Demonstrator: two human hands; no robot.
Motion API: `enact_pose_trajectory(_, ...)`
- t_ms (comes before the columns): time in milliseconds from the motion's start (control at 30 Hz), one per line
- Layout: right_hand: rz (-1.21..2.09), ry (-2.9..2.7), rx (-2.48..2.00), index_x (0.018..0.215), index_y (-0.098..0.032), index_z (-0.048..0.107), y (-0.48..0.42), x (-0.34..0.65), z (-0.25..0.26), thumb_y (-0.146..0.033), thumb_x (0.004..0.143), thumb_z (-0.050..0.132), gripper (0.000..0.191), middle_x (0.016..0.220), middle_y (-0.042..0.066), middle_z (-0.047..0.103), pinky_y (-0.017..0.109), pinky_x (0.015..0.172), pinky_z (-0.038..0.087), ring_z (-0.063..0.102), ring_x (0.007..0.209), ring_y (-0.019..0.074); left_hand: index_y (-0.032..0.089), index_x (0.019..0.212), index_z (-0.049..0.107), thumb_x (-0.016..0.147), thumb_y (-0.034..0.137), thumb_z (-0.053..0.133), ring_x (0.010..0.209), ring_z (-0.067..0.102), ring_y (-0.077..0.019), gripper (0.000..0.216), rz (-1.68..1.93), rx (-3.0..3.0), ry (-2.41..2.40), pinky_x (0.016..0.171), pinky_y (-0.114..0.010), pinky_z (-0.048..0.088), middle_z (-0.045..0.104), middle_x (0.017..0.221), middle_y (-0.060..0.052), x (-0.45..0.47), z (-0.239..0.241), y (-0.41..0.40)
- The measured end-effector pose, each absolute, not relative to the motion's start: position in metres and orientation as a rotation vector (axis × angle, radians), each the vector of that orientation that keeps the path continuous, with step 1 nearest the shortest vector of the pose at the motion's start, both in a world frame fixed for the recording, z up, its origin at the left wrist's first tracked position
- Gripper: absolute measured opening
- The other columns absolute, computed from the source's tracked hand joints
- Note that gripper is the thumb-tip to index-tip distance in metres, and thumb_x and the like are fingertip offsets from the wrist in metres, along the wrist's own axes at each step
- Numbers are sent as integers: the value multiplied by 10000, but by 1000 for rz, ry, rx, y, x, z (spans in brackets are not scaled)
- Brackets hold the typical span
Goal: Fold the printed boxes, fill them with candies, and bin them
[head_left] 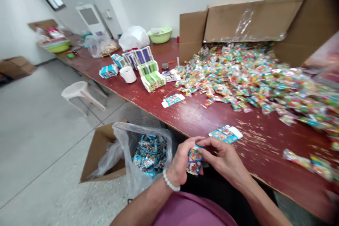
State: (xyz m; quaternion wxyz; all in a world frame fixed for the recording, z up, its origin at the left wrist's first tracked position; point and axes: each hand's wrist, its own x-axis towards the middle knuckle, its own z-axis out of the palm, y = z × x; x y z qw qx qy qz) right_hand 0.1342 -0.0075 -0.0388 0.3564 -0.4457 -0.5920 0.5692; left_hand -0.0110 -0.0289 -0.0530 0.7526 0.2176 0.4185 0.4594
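A small blue printed candy box (194, 160) is held in front of my body, close to the table's front edge. My left hand (182, 160) is wrapped round its side, a white bead bracelet on the wrist. At its top end, the thumb and fingers of my right hand (221, 153) pinch the box. Just beyond my hands lies a flat unfolded box (226, 134) on the red table. A second flat box (173, 100) rests farther left. Wrapped candies (238, 74) spill in a big heap out of a cardboard carton (246, 21).
Left of my legs, a plastic-lined carton (106, 159) holds many filled blue boxes (150, 153). Stacks of flat boxes (150, 76), a white tape roll (128, 74) and a green basin (160, 36) stand along the table (190, 120). A white stool (82, 91) is on the floor.
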Motion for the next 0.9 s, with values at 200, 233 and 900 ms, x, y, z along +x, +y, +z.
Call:
enact_pose_trajectory(200,1662,-1414,-1157,677,-203,727,3,135,-39,-461,714,778,265,723,65,720,312,502,558,638,522,187,101,1298,621,857,704,426,440,585,-155,772,893,634,911,387,-232,435,678,644,-85,-18,-54,-30)
enact_pose_trajectory(233,1671,-1416,-1169,676,-202,730,4,135,-38,-468,714,775,272,734,70,726,313,504,556,634,518,185,94,1289,630,846,713,439,431,579,-153,785,891,677,924,388,-233,429,680,642,-89,-20,-53,-30)
enact_pose_trajectory(900,84,-2232,-982,1436,-195,398,-18,110,-94,-335,714,682,789,1223,187,640,541,882,459,611,1048,400,182,1013,710,762,452,674,1020,612,-247,370,1273,362,969,907,-344,452,672,1051,-88,-16,-69,-24)
